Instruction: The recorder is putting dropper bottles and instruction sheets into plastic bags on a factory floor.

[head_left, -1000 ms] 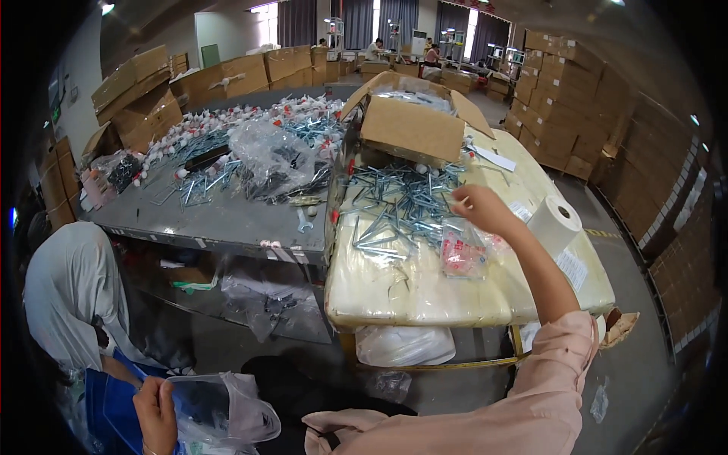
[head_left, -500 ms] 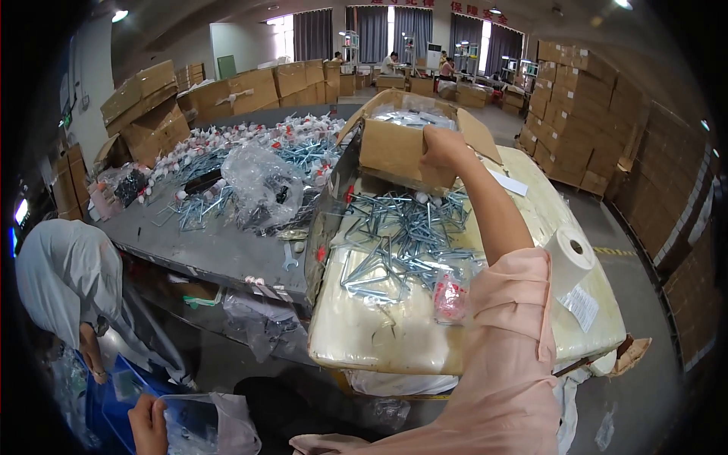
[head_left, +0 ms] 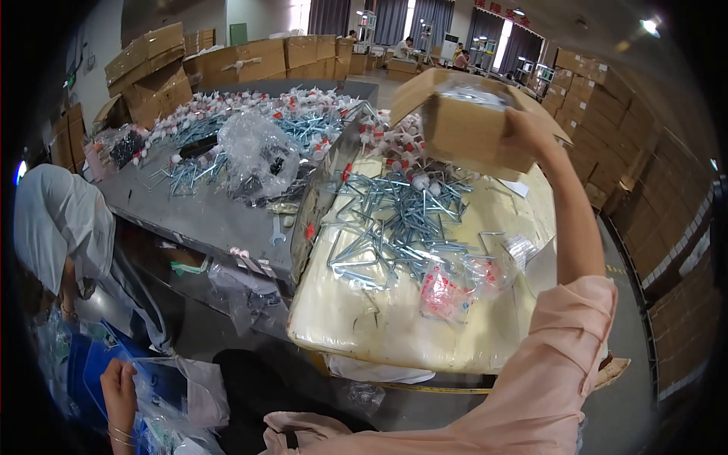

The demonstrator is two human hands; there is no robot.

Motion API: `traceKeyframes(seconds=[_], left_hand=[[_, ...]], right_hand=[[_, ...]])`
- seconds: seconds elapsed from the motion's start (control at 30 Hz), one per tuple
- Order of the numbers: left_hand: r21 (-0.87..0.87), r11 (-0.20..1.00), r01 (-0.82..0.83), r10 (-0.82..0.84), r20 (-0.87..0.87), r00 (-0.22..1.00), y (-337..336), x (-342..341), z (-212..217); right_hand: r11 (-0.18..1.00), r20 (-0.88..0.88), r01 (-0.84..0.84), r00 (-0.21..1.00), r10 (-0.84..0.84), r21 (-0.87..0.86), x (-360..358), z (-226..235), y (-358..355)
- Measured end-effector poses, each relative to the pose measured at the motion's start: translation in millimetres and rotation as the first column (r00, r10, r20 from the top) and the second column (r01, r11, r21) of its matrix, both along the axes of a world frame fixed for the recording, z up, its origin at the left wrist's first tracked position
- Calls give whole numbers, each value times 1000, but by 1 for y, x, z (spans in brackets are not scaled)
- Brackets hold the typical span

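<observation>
Moved: our right hand (head_left: 527, 130) got the box (head_left: 462, 129) tipped, mouth facing left.
Fingers: wrapped on its right end.
Box: above the rods (head_left: 394, 220).
Left hand (head_left: 120, 390): way below, holding a bag (head_left: 163, 402).

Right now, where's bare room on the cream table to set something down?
Free: the near cream table strip below the metal rods, left of the red-print bags. Crowded: the middle under the rods, and the far end where the right hand tips the box.

Tilted cardboard box (head_left: 466, 129) over metal rods (head_left: 398, 216), bare cream padding (head_left: 364, 326) in front, plastic bags (head_left: 462, 284) beside
</observation>
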State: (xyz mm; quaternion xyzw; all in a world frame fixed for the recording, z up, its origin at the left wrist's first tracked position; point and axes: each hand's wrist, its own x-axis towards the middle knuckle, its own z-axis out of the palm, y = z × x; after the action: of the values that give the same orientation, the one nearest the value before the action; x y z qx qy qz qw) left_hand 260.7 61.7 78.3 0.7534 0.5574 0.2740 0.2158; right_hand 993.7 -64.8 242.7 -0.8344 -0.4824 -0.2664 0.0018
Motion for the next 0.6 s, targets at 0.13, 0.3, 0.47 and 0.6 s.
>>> traceKeyframes(seconds=[0.13, 0.3, 0.47, 0.6], left_hand=[[57, 998, 27, -30, 54, 998, 12, -21, -15], [57, 998, 35, -40, 83, 996, 27, -38, -23], [10, 999, 49, -50, 103, 993, 43, -30, -24], [-44, 999, 23, -16, 144, 990, 51, -27, -22]], right_hand=[[998, 80, 37, 996, -41, 54, 17, -9, -52], [987, -22, 158, 987, -157, 36, 40, -50, -99], [973, -160, 223, 964, -210, 65, 45, -91, -115], [972, -397, 213, 887, -234, -98, 58, -74, -107]])
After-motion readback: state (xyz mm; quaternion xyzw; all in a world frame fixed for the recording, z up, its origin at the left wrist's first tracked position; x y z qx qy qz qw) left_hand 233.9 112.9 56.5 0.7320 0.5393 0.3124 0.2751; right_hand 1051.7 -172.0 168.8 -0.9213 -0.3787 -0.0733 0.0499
